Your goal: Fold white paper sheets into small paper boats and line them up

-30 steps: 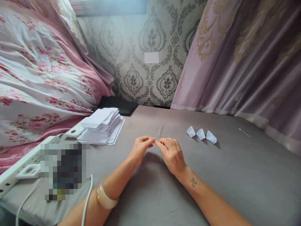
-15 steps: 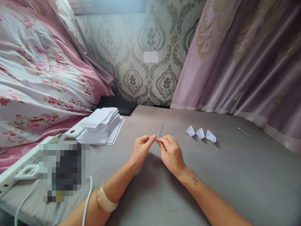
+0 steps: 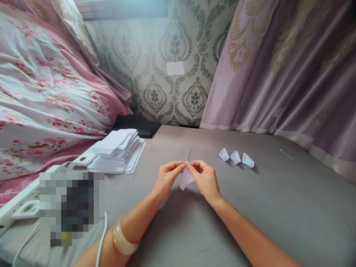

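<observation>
A small folded piece of paper, pale with a pinkish cast, hung in the middle of the view, above the grey sheet, its lower end angling down between the hands. The left hand had thumb and fingertips pinched together on its upper end, and the right hand was clamped on the same end from the other side. The tips nearly met, presumably to give close control over one small spot while the rest dangled unsupported. Beyond the right hand, three folded white pieces sat in a short row, apart from the work, likely to keep them from being crushed. A thin pale stick lay farther right. On the left, a white paper stack stood well apart from the hands, perhaps to leave the middle free, near a power strip along the sheet's edge.
</observation>
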A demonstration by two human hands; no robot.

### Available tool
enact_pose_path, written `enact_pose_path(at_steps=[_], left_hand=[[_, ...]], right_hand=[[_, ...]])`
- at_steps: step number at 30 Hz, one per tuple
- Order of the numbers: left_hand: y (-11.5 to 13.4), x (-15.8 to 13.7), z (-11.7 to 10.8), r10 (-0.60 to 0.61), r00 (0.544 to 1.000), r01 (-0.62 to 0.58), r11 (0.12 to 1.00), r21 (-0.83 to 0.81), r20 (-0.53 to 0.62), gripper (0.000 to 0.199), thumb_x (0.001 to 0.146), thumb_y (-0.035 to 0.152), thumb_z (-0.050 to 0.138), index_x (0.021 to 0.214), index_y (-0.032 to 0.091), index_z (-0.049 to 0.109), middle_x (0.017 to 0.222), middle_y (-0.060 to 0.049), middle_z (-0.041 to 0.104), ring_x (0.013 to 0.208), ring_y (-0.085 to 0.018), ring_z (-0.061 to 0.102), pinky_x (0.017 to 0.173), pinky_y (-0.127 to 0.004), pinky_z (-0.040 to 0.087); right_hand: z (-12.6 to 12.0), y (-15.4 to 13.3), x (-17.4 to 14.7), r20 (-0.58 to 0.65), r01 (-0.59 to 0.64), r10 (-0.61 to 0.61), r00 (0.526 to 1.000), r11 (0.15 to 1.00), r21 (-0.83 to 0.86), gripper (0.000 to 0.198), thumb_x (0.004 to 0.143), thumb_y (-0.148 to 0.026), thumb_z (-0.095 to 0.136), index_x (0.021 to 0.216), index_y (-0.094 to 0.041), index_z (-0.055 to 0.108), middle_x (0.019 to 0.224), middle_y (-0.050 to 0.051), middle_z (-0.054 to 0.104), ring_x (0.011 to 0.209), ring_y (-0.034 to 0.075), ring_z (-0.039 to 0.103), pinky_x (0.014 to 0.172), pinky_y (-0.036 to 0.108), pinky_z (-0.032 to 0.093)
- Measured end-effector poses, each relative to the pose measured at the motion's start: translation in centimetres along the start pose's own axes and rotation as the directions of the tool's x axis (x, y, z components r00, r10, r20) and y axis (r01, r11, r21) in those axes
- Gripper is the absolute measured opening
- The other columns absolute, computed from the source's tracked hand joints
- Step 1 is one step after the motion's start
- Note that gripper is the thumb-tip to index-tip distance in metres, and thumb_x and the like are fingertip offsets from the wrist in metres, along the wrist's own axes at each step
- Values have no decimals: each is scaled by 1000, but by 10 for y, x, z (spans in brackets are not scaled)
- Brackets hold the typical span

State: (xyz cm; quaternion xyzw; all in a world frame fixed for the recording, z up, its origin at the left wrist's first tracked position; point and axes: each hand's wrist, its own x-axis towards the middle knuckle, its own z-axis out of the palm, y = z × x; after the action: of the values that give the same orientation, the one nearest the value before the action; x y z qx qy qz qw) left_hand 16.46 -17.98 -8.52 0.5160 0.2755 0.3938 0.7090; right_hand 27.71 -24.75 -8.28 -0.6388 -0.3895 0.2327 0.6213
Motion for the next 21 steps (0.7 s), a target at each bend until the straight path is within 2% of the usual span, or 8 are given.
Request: enact_pose_path(at_steps=[6, 9, 12, 14, 16, 21], left_hand=[[0, 0, -1, -79, 996, 83, 989, -123, 42, 23, 66, 34, 76, 78, 15, 72, 78, -5, 70, 74, -14, 60, 75, -26, 46], [1, -1, 0, -79, 997, 80, 987, -143, 13, 23, 65, 35, 76, 76, 16, 70, 74, -2, 67, 68, -12, 58, 68, -24, 44], [1, -1, 2, -61, 998, 59, 989, -134, -11, 24, 64, 35, 76, 75, 15, 68, 71, -1, 64, 66, -11, 55, 64, -23, 42], [1, -1, 2, -55, 998, 53, 991, -124, -11, 24, 64, 35, 76, 74, 15, 67, 70, -1, 63, 66, -11, 55, 64, -23, 41], [0, -1, 2, -46, 999, 46, 993, -109, -4, 24, 65, 36, 75, 75, 15, 67, 71, -1, 63, 67, -11, 55, 65, -23, 41], [-3, 0, 0, -81, 997, 82, 991, -103, 14, 27, 66, 38, 74, 75, 14, 68, 73, -2, 63, 67, -11, 55, 66, -25, 42]], right_hand=[[2, -2, -1, 12, 10, -10, 1000, 1000, 2, 26, 72, -42, 66, 75, -17, 61, 69, 1, 63, 63, 14, 57, 60, 26, 46], [3, -5, -3, -14, -7, 8, 1000, 998, 69, 34, 66, -42, 72, 86, -17, 62, 76, 3, 64, 68, 15, 59, 62, 27, 48], [3, -7, -3, 69, -142, 130, 989, 968, 208, 43, 62, -43, 75, 95, -16, 63, 88, 7, 67, 79, 18, 63, 70, 29, 50], [2, -6, -2, 168, -242, 201, 965, 930, 277, 39, 63, -44, 74, 88, -16, 65, 88, 7, 69, 78, 18, 63, 71, 29, 49], [2, -5, -2, 200, -286, 231, 952, 905, 316, 35, 63, -44, 75, 83, -16, 66, 83, 5, 69, 74, 16, 63, 69, 28, 48], [2, -4, -2, 128, -234, 205, 970, 928, 290, 31, 64, -42, 75, 80, -17, 68, 77, 3, 69, 72, 16, 62, 68, 27, 46]])
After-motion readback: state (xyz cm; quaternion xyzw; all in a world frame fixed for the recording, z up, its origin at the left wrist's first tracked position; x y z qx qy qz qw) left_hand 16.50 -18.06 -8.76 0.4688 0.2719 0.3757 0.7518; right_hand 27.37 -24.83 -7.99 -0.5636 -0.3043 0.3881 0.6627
